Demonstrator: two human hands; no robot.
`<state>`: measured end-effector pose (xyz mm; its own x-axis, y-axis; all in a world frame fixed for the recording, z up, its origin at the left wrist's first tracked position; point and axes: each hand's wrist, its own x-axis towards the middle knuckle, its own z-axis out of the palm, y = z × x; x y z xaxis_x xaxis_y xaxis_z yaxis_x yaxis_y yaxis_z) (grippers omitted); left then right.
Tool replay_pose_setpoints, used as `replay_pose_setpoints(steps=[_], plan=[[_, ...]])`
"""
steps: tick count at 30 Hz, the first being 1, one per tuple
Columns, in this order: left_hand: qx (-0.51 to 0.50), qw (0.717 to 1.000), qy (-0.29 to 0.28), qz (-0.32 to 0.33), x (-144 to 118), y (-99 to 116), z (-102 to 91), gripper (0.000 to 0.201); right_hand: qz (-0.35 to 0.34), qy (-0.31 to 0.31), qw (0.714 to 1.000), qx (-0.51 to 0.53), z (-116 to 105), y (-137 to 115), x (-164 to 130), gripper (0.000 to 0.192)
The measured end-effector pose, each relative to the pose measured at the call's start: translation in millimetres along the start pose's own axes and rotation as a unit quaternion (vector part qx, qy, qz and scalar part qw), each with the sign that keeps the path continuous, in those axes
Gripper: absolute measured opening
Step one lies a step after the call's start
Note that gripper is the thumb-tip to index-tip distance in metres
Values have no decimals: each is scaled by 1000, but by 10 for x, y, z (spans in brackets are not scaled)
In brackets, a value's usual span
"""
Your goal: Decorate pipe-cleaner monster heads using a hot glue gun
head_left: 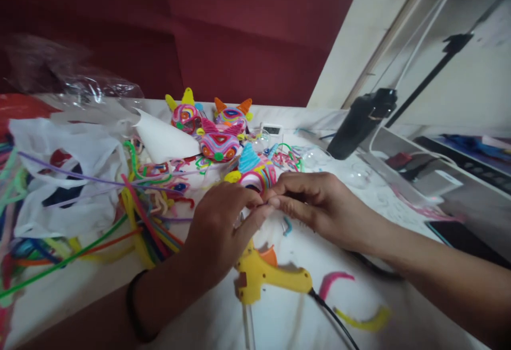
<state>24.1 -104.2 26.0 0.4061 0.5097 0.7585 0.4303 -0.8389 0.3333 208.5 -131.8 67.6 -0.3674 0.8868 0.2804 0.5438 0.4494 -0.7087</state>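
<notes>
Yellow glue gun (263,273) lies on white table (287,318), just below the hands. Left hand (217,227) and right hand (315,203) meet fingertip to fingertip, pinching something too small to identify. Striped pipe-cleaner figure (255,171) just behind them; loose pipe cleaners (139,227) left.

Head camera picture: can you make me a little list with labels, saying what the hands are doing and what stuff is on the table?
Left hand: fingertips meet the right hand's, pinching something too small to tell
Right hand: fingers pressed to the left hand's, beside the striped fuzzy figure
Below the hands: yellow glue gun lying on the white table
Left side: heap of coloured pipe cleaners, white plastic bag
Behind: three finished fuzzy figures
Loose bits: pink piece, yellow piece
</notes>
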Motion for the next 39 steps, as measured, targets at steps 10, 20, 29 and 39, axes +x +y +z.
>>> replay_pose_setpoints(steps=[10, 20, 29, 39], plan=[[-23, 997, -75, -21, 68, 120, -2, 13, 7, 14, 1000, -18, -92, -66, -172, 15], [-285, 914, -137, -254, 148, 222, -32, 17, 138, 20, 951, 276, 14, -46, -294, 24], [-494, 773, -112, -381, 136, 384, -198, 23, 116, -32, 929, 350, 177, -53, -321, 23], [-370, 829, -62, -414, -48, 91, -413, 18, 11, -159, 974, -159, 414, 130, -488, 29]])
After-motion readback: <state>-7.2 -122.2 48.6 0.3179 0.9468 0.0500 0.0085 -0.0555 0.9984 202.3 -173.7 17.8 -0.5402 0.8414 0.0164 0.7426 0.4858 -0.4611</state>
